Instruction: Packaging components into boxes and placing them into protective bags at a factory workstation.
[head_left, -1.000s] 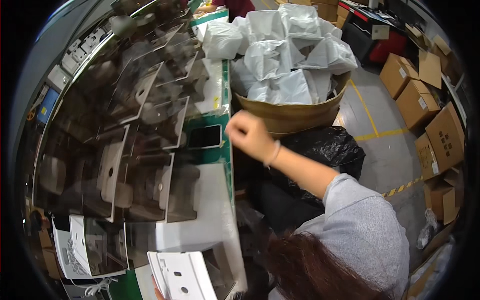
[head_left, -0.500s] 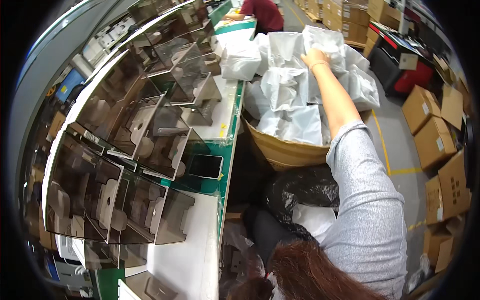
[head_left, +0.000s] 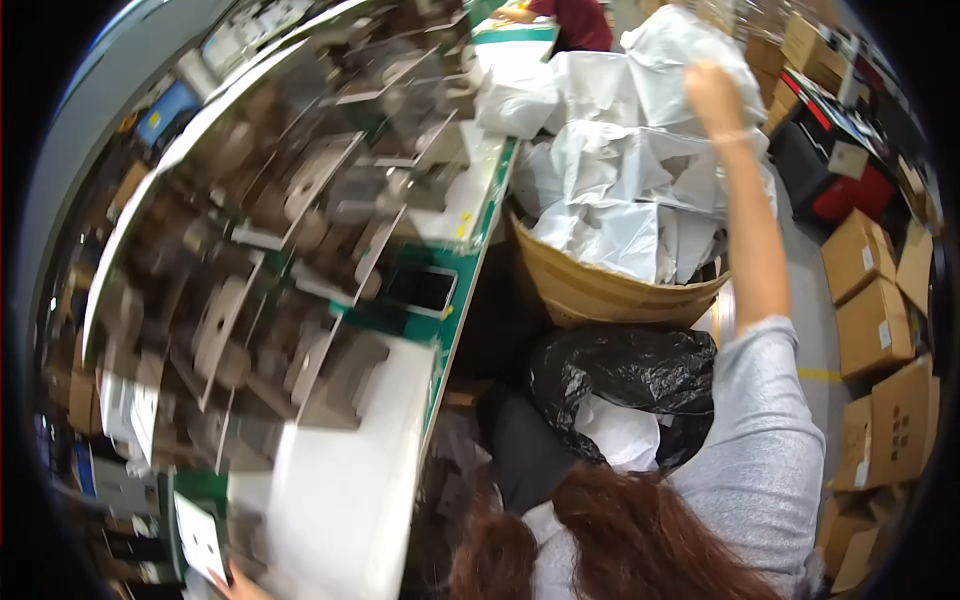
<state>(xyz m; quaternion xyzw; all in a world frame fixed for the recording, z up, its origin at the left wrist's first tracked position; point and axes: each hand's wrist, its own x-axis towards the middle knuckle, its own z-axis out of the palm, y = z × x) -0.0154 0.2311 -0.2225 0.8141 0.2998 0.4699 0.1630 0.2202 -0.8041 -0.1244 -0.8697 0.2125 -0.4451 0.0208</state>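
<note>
Right hand [head_left: 714,98] looks clenched on a white bag [head_left: 660,75] atop the box [head_left: 620,298], so lift gently; left hand [head_left: 240,583], can't tell its grip.

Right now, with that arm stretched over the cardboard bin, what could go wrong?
White plastic bags heap above the rim of the cardboard bin; disturbing one with the right hand might topple others. The smartphone lies near the edge of the workbench and could get knocked off. The white panel by the left hand could slip.
</note>
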